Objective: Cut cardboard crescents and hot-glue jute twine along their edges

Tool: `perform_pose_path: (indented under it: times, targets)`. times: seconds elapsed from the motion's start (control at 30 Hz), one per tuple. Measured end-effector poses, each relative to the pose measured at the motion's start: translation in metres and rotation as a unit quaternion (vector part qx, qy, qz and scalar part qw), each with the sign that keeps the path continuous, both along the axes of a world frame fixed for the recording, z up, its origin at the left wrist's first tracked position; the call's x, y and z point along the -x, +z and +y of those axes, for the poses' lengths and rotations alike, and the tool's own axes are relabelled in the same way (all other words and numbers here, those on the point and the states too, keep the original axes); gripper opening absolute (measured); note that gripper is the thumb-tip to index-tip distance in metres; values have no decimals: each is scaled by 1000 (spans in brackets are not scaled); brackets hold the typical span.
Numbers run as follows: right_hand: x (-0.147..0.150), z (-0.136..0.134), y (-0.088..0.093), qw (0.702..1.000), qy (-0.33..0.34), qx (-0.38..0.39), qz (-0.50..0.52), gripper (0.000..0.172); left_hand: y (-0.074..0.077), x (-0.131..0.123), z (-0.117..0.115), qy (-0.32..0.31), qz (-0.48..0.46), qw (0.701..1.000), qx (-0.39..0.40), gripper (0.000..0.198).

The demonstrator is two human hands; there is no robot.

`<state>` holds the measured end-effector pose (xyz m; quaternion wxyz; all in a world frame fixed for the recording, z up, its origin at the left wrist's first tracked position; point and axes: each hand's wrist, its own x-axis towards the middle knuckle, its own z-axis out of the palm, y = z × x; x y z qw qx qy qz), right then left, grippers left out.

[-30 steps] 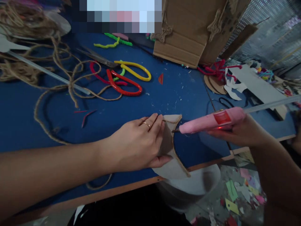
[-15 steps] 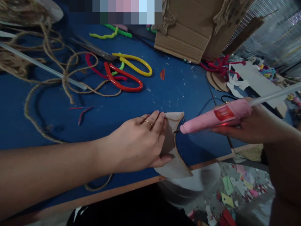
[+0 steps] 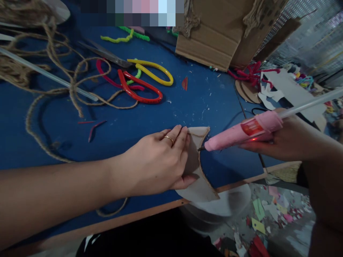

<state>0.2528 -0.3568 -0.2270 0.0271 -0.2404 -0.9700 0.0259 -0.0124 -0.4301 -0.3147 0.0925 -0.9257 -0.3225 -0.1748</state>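
A white-faced, curved piece of cardboard (image 3: 195,164) lies on the blue table, its lower end reaching over the front edge. Brown twine runs along its concave right edge. My left hand (image 3: 163,160), a ring on one finger, rests flat on the piece with fingers stretched out and thumb apart. In my right hand (image 3: 289,139) is a pink glue gun (image 3: 233,135), with a clear glue stick (image 3: 313,103) out of its back and a small red light lit. The gun's dark nozzle meets the twine-lined edge near its middle.
Scissors (image 3: 142,96) with red and yellow handles lie beyond my left hand. Loose twine (image 3: 34,125) and another glue stick (image 3: 48,73) spread at left. A cardboard structure (image 3: 209,35) stands at the back. Paper scraps (image 3: 258,208) litter the floor at lower right.
The glue gun's rear has tilted slightly and shifted a little left, its nozzle staying at the cardboard's edge. My left hand keeps its place.
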Motion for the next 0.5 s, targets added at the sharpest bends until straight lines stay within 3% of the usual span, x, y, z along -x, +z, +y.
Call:
perform_pose_path:
  times: [0.23, 0.5]
  targets:
    - [2, 2, 5, 1000, 11, -14, 8, 21, 3, 0, -1, 5, 18, 1000, 5, 61]
    - [15, 3, 13, 999, 7, 1, -33, 39, 4, -1, 0, 1, 24, 1000, -13, 63]
